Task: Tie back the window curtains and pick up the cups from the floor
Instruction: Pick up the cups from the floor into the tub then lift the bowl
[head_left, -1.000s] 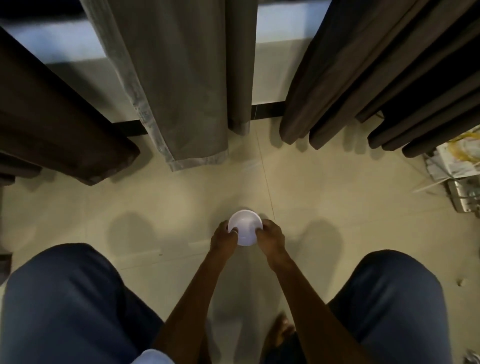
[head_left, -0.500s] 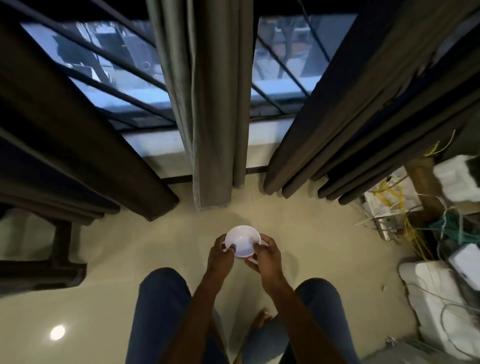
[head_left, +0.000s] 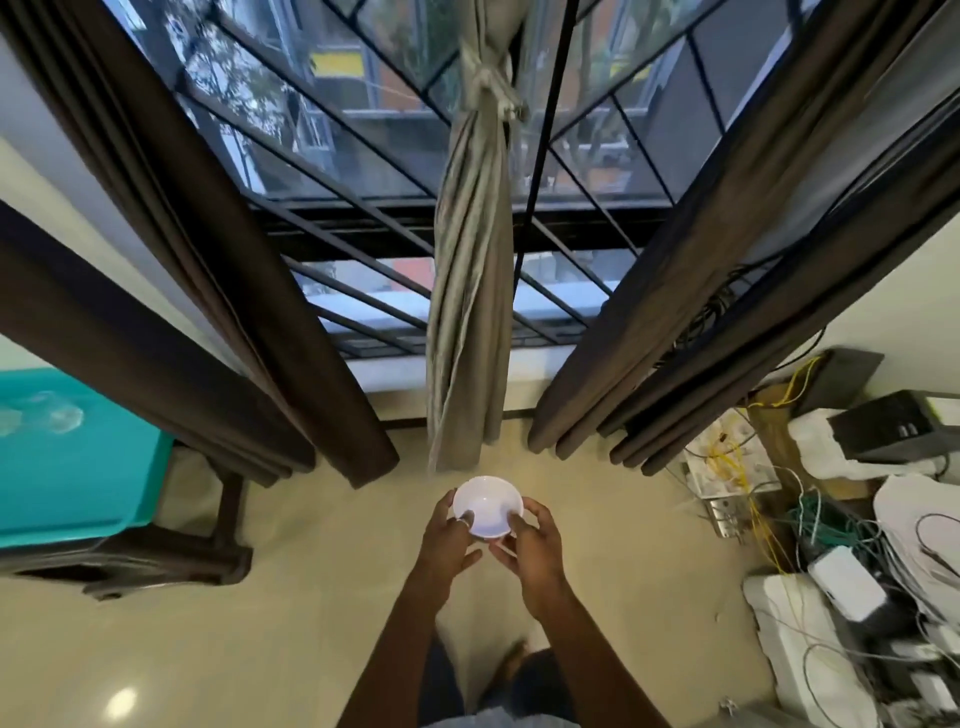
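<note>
Before the barred window (head_left: 363, 156), where the grey curtain (head_left: 470, 291) hangs knotted, the left hand (head_left: 447, 540) and right hand (head_left: 535, 545) clasp the white cup (head_left: 487, 506), maybe a stack, from both sides above the floor (head_left: 311, 597) to keep it steady.

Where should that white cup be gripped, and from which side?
Grip the outer wall just below the rim, coming in from left and right. The white cup is round and sits mouth-up, so opposite sides give the left hand and right hand matching curved surfaces.
</note>
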